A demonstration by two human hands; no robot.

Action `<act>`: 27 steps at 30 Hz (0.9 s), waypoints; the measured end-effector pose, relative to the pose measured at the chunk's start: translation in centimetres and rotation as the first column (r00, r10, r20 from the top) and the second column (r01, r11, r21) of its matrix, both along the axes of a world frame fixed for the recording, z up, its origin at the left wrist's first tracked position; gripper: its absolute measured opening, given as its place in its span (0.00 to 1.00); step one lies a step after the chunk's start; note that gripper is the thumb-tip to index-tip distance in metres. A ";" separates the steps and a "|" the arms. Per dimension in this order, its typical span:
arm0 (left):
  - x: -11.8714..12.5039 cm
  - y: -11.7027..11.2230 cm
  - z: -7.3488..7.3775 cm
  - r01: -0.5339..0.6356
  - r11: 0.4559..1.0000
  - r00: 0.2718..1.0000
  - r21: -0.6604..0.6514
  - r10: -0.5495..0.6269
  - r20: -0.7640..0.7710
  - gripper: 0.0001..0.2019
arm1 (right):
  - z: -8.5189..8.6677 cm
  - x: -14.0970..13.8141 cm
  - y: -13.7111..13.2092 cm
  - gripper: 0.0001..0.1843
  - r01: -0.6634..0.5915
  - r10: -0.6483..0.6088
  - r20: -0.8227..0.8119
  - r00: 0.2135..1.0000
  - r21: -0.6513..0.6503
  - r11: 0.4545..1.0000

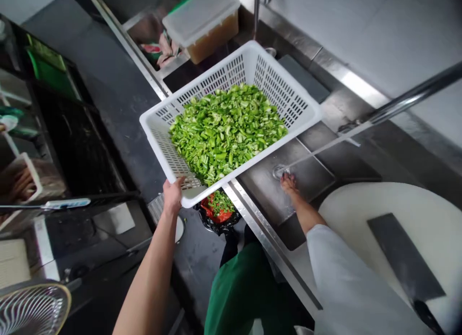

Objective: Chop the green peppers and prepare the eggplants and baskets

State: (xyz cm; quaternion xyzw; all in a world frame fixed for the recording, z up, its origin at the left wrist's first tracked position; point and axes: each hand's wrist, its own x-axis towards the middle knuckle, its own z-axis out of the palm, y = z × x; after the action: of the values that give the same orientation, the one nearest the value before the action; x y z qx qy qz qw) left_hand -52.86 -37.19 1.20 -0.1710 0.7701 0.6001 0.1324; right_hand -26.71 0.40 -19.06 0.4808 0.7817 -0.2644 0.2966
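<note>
A white slotted plastic basket (pixel 285 92) rests tilted across the sink edge, with a heap of chopped green peppers (pixel 231 128) inside it. At the basket's near left corner, my left hand (pixel 173 195) is closed on the rim, fingers on the inner side. My right hand (pixel 289 182) is down in the steel sink (pixel 260 181) beside the drain (pixel 279 171). Its fingers look apart, reaching toward the drain, though they are small and slightly blurred. I see nothing held in that hand.
A cleaver (pixel 404 255) lies on a round white chopping board (pixel 346 205) at right. Under the basket stands a bag-lined bin (pixel 220 224) with green scraps. A lidded tub (pixel 212 41) sits beyond. A metal pipe (pixel 415 96) juts in from the right; a fan (pixel 34 308) is lower left.
</note>
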 end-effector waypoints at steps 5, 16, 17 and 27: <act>0.5 0.5 1.0 0.002 0.995 1.000 -0.102 -0.002 0.006 0.22 | -6.4 -1.2 -1.8 0.34 -0.057 0.058 0.066 0.996 -0.027 0.998; 0.9 0.5 1.9 0.022 0.984 0.999 -0.178 -0.026 -0.021 0.21 | -11.5 -4.5 0.7 0.38 -0.144 0.161 -0.045 0.986 0.259 0.955; 0.9 0.5 1.8 0.018 0.985 1.000 -0.173 -0.022 -0.022 0.22 | -11.8 -4.4 0.5 0.38 -0.137 0.151 -0.040 0.988 0.242 0.960; 0.8 0.1 1.8 0.046 0.992 0.998 -0.119 -0.042 0.037 0.25 | -10.3 -2.1 -5.8 0.38 -0.040 0.025 0.080 0.997 0.194 0.980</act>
State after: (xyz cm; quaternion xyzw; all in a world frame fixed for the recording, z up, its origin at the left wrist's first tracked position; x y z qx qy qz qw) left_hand -52.01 -37.10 3.05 -0.1721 0.8059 0.5468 0.1484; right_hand -28.83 -5.39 -29.35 0.5045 0.7995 -0.1629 0.2822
